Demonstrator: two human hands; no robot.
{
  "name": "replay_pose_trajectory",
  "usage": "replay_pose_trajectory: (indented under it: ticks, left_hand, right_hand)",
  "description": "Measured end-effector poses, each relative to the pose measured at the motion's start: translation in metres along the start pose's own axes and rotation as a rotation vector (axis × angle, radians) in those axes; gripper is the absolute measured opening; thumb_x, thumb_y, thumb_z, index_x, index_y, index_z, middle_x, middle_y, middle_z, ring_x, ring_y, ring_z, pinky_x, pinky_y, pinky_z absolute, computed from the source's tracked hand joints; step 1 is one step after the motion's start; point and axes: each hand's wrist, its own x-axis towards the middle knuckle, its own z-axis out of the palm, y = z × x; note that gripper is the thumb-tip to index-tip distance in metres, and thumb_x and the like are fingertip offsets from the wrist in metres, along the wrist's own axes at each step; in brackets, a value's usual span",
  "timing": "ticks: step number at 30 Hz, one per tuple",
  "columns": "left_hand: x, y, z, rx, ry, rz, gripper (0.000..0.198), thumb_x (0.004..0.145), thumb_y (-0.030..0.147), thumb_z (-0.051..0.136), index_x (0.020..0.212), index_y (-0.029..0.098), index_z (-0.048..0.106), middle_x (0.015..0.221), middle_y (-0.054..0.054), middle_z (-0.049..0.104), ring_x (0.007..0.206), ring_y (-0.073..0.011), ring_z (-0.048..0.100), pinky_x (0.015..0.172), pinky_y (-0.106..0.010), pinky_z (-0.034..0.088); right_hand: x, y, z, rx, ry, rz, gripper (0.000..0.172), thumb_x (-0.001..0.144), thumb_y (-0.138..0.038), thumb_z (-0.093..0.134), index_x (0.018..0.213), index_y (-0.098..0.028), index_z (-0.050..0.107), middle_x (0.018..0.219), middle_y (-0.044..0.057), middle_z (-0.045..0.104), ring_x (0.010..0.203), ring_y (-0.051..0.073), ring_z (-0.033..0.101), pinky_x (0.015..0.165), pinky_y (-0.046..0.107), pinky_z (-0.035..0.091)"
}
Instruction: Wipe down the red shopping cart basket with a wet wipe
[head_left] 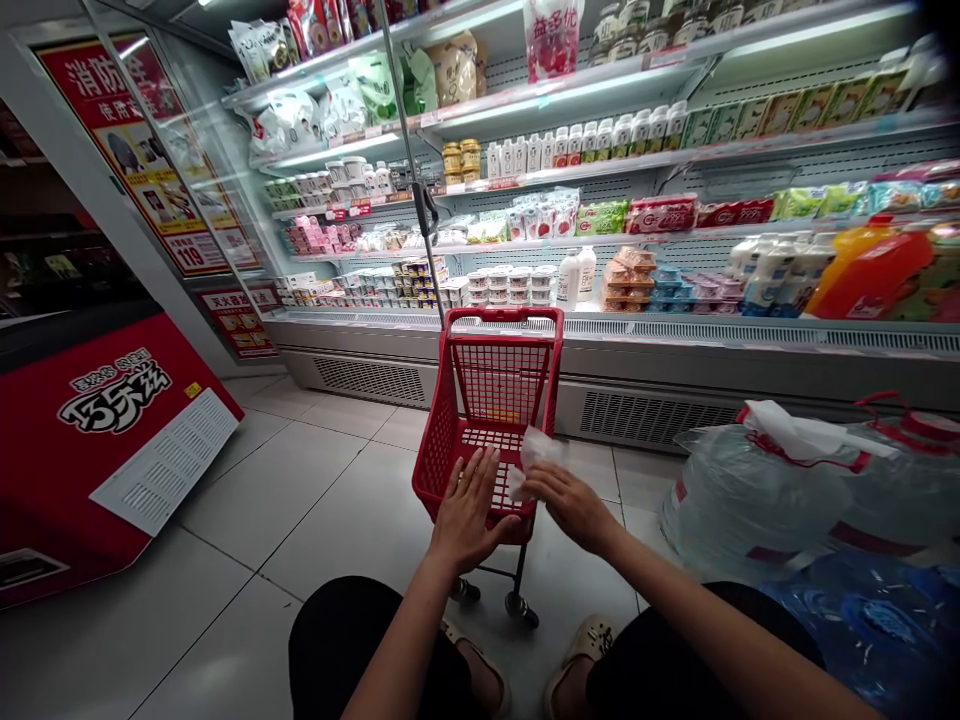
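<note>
A small red shopping cart (501, 375) with a grid basket stands in front of me. My left hand (469, 510) is open, palm down, fingers stretched over the near part of the basket; whether it touches the rim cannot be told. A crumpled, thin white tissue or wipe (541, 448) is held in my right hand (566, 500), above the basket's right side. The fingers of my right hand are bent around its lower edge. Through the grid the pale floor shows.
Behind the cart runs a refrigerated shelf (510, 335) with bottles, cups and packs. Wrapped large water bottles (757, 500) stand at the right. A red cabinet (97, 480) is at the left. My knees and light clogs (589, 645) flank the cart.
</note>
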Motion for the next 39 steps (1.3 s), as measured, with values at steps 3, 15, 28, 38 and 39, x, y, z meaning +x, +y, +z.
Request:
replay_pose_trajectory:
  ticks: [3, 15, 28, 38, 39]
  left_hand:
    - [-0.002, -0.002, -0.002, 0.032, 0.019, 0.025, 0.092, 0.103, 0.065, 0.041, 0.167, 0.021, -0.009, 0.174, -0.007, 0.021, 0.161, -0.0245, 0.017, 0.131, -0.047, 0.009]
    - [-0.028, -0.011, -0.013, 0.093, 0.03, 0.055, 0.088, 0.102, 0.065, 0.043, 0.168, 0.025, 0.001, 0.174, -0.005, 0.02, 0.161, -0.0241, 0.017, 0.132, -0.046, 0.005]
    - [-0.008, -0.036, -0.01, 0.03, -0.066, 0.047, 0.075, 0.108, 0.056, 0.037, 0.166, 0.032, -0.003, 0.171, -0.001, 0.029, 0.159, -0.0196, 0.025, 0.13, -0.044, 0.018]
    - [-0.008, -0.06, -0.009, 0.023, -0.067, -0.153, 0.072, 0.107, 0.061, 0.033, 0.167, 0.035, 0.004, 0.172, -0.003, 0.027, 0.158, -0.0235, 0.027, 0.127, -0.052, 0.024]
    - [-0.005, -0.054, -0.005, 0.014, -0.068, -0.164, 0.073, 0.106, 0.063, 0.033, 0.167, 0.034, 0.006, 0.172, -0.003, 0.026, 0.158, -0.0243, 0.027, 0.127, -0.052, 0.026]
  right_hand:
    - [-0.004, -0.031, 0.004, 0.032, 0.014, 0.004, 0.034, 0.101, -0.007, 0.043, 0.126, -0.02, 0.063, 0.121, 0.01, 0.071, 0.127, 0.024, 0.061, 0.114, 0.051, 0.051]
    - [-0.004, -0.046, -0.004, -0.028, -0.087, -0.16, 0.043, 0.1, -0.006, 0.046, 0.139, -0.018, 0.058, 0.13, 0.009, 0.071, 0.128, 0.022, 0.062, 0.115, 0.045, 0.05]
    - [0.037, 0.054, -0.007, -0.114, -0.089, 0.039, 0.038, 0.1, -0.009, 0.049, 0.134, -0.019, 0.062, 0.133, 0.011, 0.069, 0.132, 0.024, 0.059, 0.112, 0.049, 0.052]
    - [0.03, 0.024, -0.005, -0.093, -0.144, -0.065, 0.068, 0.097, -0.002, 0.043, 0.161, -0.023, 0.035, 0.157, 0.007, 0.053, 0.15, 0.02, 0.042, 0.12, 0.047, 0.044]
    - [0.029, 0.024, -0.005, -0.104, -0.163, -0.072, 0.071, 0.096, -0.002, 0.042, 0.163, -0.024, 0.031, 0.16, 0.006, 0.049, 0.152, 0.02, 0.038, 0.121, 0.048, 0.042]
